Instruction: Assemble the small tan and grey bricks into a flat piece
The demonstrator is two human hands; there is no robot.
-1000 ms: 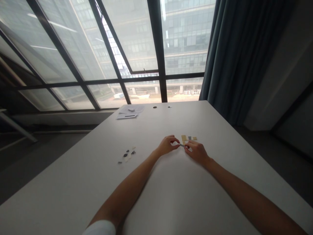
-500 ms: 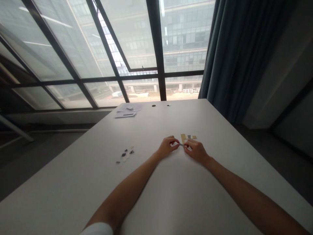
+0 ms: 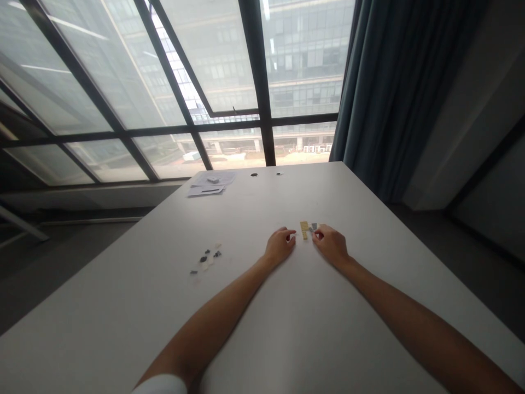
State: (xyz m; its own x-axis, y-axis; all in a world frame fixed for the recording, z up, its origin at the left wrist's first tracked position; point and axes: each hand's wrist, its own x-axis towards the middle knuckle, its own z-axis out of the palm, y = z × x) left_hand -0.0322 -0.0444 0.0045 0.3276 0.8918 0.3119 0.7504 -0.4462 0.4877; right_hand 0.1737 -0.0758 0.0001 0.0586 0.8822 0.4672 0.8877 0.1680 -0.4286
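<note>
Noted in right hand: small grey piece, pinched. Observed just left of the grip: yellow pieces; farther left, left hand, loosely curled, apart from these. Recorded well left of the grip: scattered dark and pale pieces. Found far beyond the grip, leftward, on white table: papers.

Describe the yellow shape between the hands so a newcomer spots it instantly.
On the white table by the windows, look between the left hand and the right hand. There lies the yellow shape, broad at its far end, narrow at its near end. Its colour sets it apart from the grey pieces just right of it.
</note>
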